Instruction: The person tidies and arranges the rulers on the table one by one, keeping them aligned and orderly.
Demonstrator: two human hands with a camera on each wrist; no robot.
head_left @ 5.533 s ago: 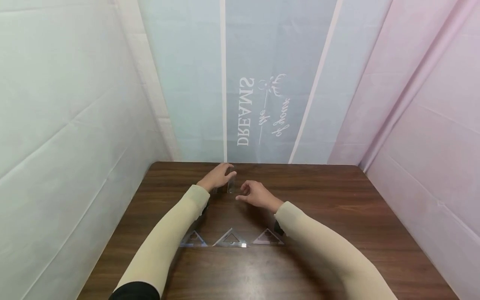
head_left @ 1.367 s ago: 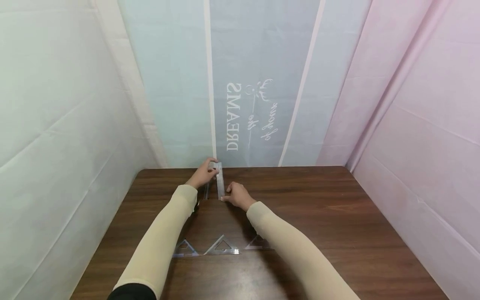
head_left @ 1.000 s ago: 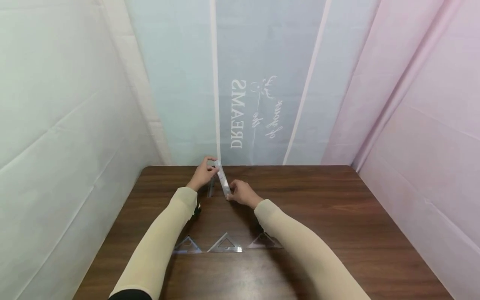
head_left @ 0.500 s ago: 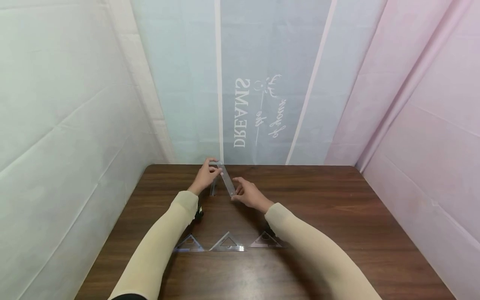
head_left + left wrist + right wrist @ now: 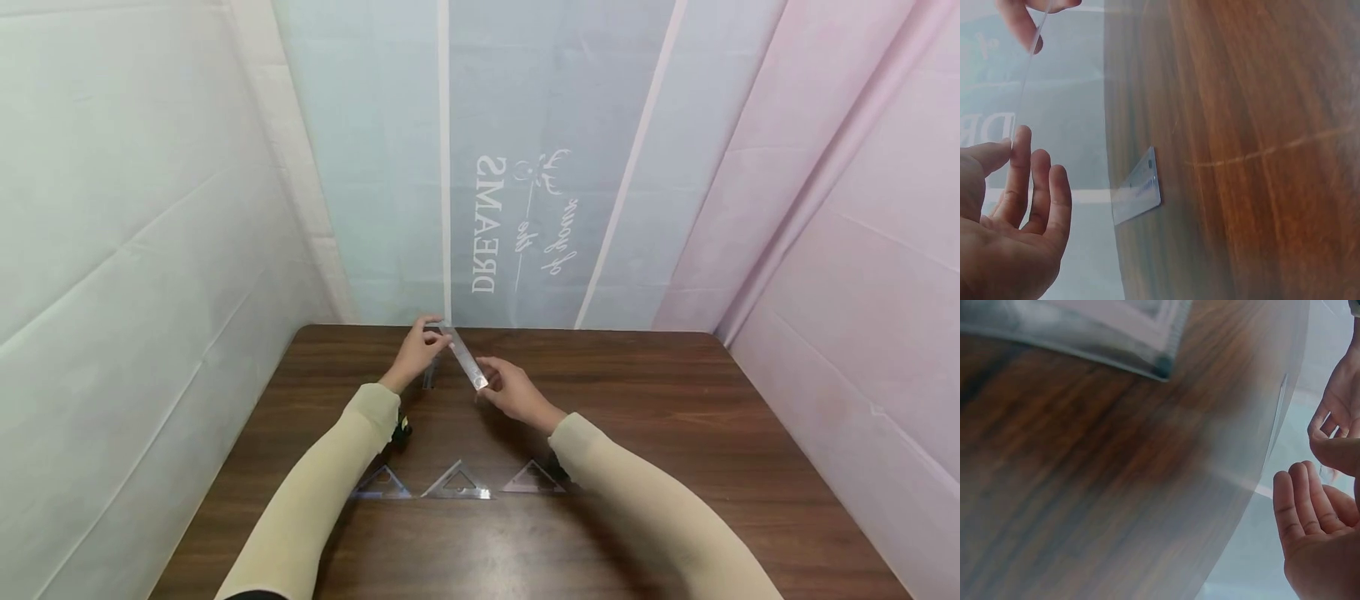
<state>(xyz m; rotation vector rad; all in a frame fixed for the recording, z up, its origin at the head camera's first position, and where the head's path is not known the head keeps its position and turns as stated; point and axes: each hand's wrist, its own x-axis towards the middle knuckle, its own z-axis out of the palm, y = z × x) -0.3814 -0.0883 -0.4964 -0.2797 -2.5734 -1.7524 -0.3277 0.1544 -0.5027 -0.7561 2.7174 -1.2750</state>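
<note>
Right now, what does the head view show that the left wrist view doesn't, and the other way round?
Only the head view shows three clear triangles in a row near the sleeves, and the backdrop lettering whole. Only the left wrist view shows close up a second clear ruler lying flat on the table. Both show the left hand and right hand holding a clear ruler by its ends above the table.
</note>
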